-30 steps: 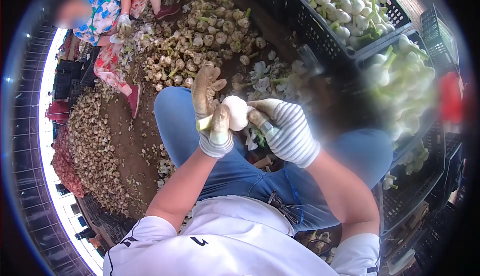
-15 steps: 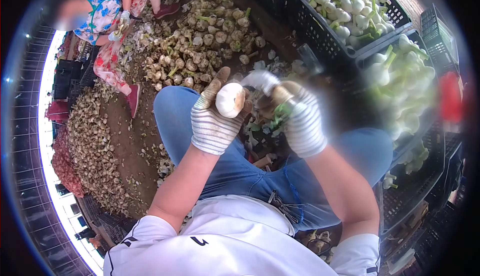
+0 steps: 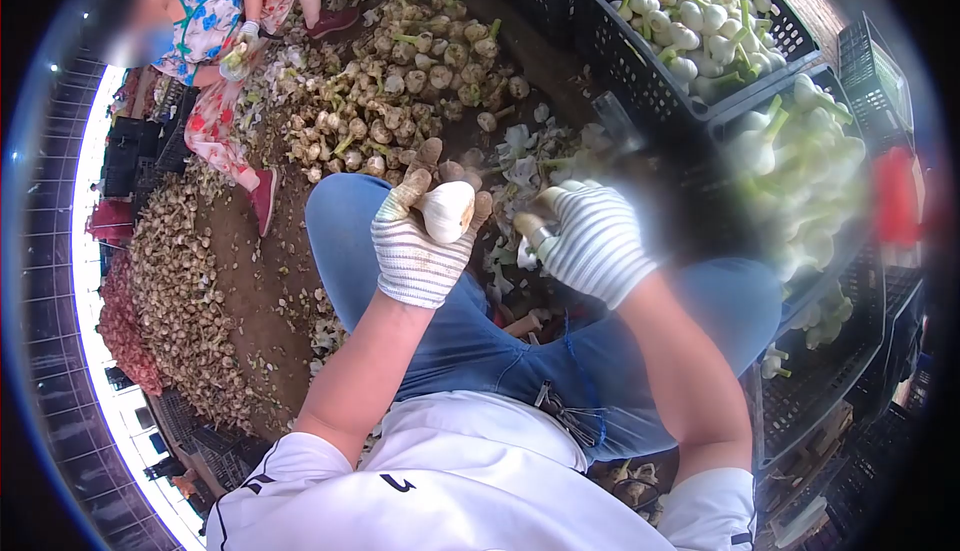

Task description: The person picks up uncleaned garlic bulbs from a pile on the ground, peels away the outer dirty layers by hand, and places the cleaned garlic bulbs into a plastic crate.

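A white garlic bulb rests in my left hand, which wears a striped glove with brown-stained fingers. The bulb's cut root face points right. My right hand, in a matching glove, is a short way to the right of the bulb, apart from it. Its fingers are bent and pressed near the thumb, and a small white scrap shows just below the fingertips. Beyond both hands lie loose white peelings on the ground.
Unpeeled garlic is heaped ahead. A black crate of white bulbs stands at the upper right, with blurred bulbs nearer. Another person sits at the upper left, wearing gloves. More garlic lies at the left.
The bulb's long green stem is no longer seen. My left hand has turned palm up around the bulb. My right hand moved away from it, and the peel it held half a second ago is gone.
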